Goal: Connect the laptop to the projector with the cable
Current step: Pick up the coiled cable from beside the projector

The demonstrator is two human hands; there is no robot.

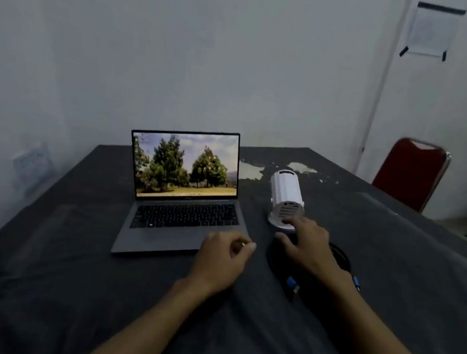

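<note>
Hovering spread-fingered over the coiled cable [340,257], right hand [307,247], left hand [223,257] loosely curled, empty, beside laptop [184,200]

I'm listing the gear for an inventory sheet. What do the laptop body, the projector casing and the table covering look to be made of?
The laptop body looks like matte grey metal, possibly aluminium: an even, dull sheen. The projector casing seems white moulded plastic, ribbed along its side, with vent holes in the near end. The table covering looks like dark cloth: soft wrinkles, worn through in pale patches at the far side.
</note>
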